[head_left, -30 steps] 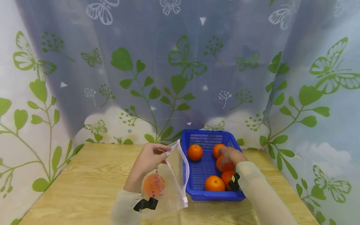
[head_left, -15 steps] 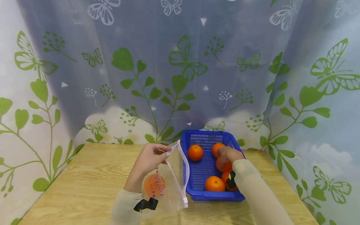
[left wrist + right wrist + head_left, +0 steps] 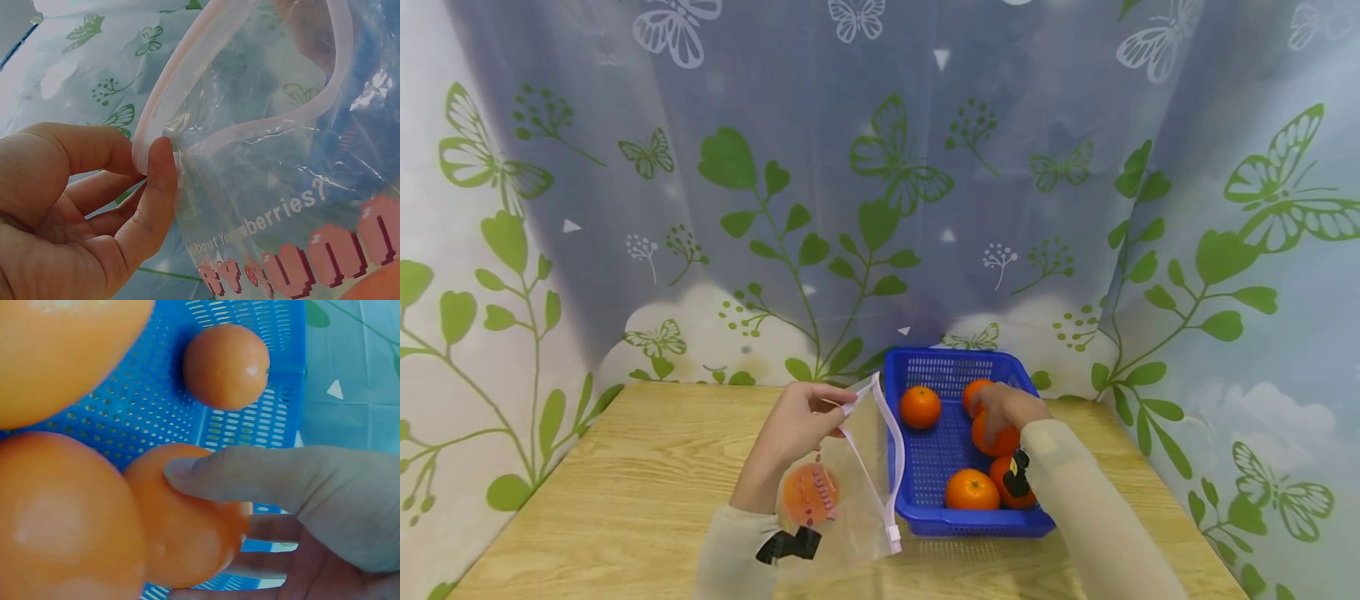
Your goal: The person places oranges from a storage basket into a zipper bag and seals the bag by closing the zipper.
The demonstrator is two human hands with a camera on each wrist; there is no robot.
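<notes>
Head view: an orange (image 3: 808, 496) shows through a clear zip bag (image 3: 859, 523), its rim (image 3: 901, 450) pinched by my left hand (image 3: 797, 425); beside it on the table (image 3: 625, 467), my right hand (image 3: 1011, 407) clamps its fingers round a second orange (image 3: 1005, 442), four more oranges (image 3: 921, 407) sharing the blue basket (image 3: 973, 523), before a butterfly-print curtain (image 3: 925, 275).

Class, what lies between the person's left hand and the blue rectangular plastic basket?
A clear plastic bag with a pale zip edge; the head view shows it.

Left sleeve (image 3: 735, 550) and right sleeve (image 3: 1093, 508) were cream. Left wrist device (image 3: 790, 546) was black, blocky; right wrist device (image 3: 1018, 477), black, yellow-flecked.
</notes>
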